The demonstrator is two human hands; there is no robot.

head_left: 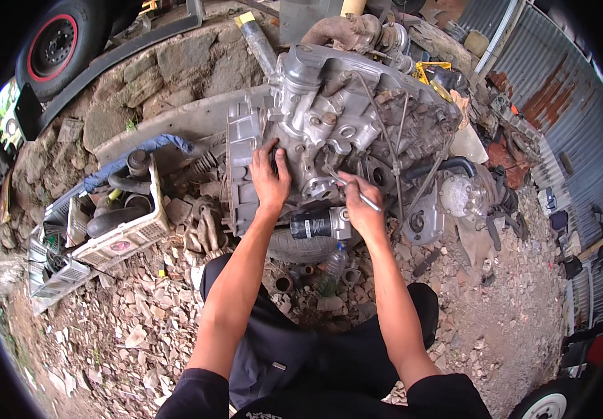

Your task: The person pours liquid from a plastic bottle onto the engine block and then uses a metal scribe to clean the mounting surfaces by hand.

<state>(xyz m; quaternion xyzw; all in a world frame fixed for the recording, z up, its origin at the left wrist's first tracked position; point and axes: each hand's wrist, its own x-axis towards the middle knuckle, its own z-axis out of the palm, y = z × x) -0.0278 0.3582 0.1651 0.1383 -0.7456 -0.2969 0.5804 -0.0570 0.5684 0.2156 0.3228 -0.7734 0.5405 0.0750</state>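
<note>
Fingers (352, 183) of the right hand (365, 212) close around a slim metal tool (372, 203), its tip at a port on the near side of a grey engine (347, 130), while the left hand (269, 180) lies open with spread fingers against the same engine, further left. Just below the hands, between the forearms, a black cylindrical filter (313, 225) sits on the engine's lower side, with a clear plastic bottle (336, 260) beneath it. Farther out are a pale crate (124, 234) of hoses at left, stony ground (130, 342), a stone wall (169, 68) behind, and rusty corrugated sheeting (572, 84) at right.
</note>
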